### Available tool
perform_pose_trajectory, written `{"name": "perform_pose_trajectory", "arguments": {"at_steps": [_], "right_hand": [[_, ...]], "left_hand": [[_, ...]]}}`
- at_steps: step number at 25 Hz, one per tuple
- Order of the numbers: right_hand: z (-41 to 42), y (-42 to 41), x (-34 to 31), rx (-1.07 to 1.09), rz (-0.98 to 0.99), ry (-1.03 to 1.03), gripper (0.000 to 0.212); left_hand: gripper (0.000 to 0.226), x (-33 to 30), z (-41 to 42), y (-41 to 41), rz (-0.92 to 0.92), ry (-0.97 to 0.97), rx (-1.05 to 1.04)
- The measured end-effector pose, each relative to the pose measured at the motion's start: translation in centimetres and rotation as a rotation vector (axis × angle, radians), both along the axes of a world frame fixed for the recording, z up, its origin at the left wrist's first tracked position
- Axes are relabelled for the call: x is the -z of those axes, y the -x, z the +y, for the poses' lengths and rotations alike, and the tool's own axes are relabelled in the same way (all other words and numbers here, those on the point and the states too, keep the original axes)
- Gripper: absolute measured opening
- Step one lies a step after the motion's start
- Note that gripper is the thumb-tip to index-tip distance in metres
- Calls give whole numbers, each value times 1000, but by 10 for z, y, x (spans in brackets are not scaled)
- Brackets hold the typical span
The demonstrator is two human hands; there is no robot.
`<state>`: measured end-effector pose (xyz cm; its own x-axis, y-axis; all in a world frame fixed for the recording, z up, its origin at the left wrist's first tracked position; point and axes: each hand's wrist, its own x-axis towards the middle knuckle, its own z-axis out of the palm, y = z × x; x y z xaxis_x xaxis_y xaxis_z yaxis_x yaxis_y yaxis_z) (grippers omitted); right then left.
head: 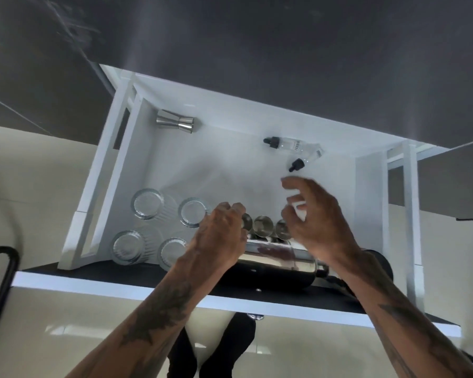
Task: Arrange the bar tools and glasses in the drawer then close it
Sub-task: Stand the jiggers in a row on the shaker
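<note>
The white drawer point(101, 170) is pulled open below me. Several ribbed glasses stand at its front left, for instance one glass point(145, 204) and another glass point(127, 246). A steel jigger point(175, 122) lies at the back left. Two dropper bottles point(287, 144) lie at the back right. Small metal cups point(262, 226) stand in a row at the front middle, behind a steel shaker point(279, 266) lying on its side. My left hand point(223, 236) is curled around the leftmost cup. My right hand point(314, 219) hovers over the right end of the row, fingers apart, blurred and holding nothing.
A dark countertop point(257, 36) overhangs the drawer's back. The drawer front point(93, 279) with its black top edge is nearest me. A black round object point(380, 263) sits at the front right corner. A black bent tube point(3, 268) stands at the left. Glossy cream floor tiles lie below.
</note>
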<state>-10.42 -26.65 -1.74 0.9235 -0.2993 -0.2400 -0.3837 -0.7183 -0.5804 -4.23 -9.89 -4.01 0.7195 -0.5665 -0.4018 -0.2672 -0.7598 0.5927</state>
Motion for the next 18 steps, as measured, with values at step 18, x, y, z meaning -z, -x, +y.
{"name": "perform_pose_trajectory", "arguments": {"at_steps": [18], "right_hand": [[57,-157,43,-156,-136,-42,45]], "left_hand": [[33,-4,1,4,-15,-18,10]]}}
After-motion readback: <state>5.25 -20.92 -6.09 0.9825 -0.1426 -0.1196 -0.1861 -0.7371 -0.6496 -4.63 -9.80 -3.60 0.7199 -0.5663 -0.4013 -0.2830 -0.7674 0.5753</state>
